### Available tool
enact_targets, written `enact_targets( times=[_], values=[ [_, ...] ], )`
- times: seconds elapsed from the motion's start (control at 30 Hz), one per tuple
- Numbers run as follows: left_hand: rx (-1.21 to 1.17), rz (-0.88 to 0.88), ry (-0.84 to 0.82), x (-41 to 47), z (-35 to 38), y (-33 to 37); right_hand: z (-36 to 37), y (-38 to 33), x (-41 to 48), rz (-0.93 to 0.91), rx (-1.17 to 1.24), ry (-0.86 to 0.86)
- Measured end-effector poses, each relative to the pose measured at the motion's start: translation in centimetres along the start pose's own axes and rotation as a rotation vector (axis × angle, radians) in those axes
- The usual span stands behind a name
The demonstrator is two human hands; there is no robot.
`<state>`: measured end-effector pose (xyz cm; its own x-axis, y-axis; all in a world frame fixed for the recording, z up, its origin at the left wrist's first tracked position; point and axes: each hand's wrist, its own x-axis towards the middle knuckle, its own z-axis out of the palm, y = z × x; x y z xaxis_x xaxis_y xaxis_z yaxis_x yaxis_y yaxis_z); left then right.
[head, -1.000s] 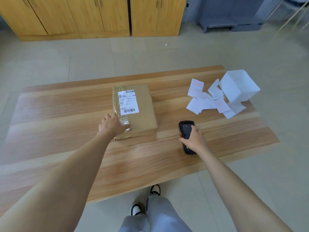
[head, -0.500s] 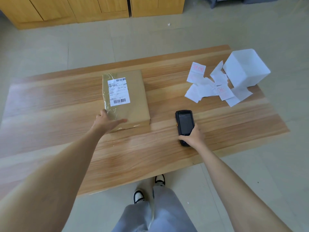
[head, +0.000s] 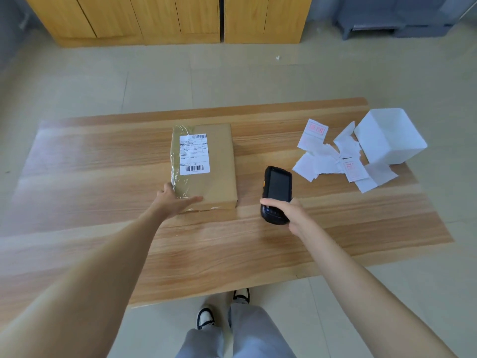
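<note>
A flat brown cardboard parcel [head: 219, 166] with a white barcode label [head: 194, 154] and clear tape lies in the middle of a low wooden table [head: 103, 202]. My left hand [head: 173, 200] rests on its near left corner, thumb stretched along the near edge, fingers at the left side. To the right of the parcel my right hand [head: 291, 213] grips the lower end of a black handheld scanner [head: 276, 188], whose screen faces up and is tilted off the table.
A white open box [head: 389, 136] stands at the table's far right, with several loose white slips [head: 333, 156], some stamped red, beside it. Wooden cabinets [head: 160, 16] line the far wall. My feet [head: 222, 308] stand at the table's near edge.
My right hand has raised the scanner's far end off the table. My left hand stays on the parcel's near left corner. The camera view has shifted.
</note>
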<state>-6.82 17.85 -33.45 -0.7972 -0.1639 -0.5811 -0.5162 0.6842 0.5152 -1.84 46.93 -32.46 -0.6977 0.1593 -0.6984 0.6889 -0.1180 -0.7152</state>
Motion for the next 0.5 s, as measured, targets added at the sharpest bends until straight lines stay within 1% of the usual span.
enact_targets(
  times=[0.13, 0.23, 0.33, 0.5],
  values=[
    [-0.007, -0.006, -0.015, -0.3, -0.2, 0.4, 3.4, -4.7, -1.2, -0.057, 0.173, -0.203],
    [-0.015, -0.005, -0.028, -0.5, -0.5, 0.4, 6.1, -7.0, -2.1, -0.065, 0.205, -0.312],
    [-0.023, 0.002, -0.046, -0.6, -0.7, 0.2, 8.7, -7.6, -3.1, -0.052, 0.204, -0.332],
    [-0.046, 0.006, -0.063, -0.9, -0.8, -0.3, 11.1, -5.9, -4.4, 0.030, 0.194, -0.349]
  ],
)
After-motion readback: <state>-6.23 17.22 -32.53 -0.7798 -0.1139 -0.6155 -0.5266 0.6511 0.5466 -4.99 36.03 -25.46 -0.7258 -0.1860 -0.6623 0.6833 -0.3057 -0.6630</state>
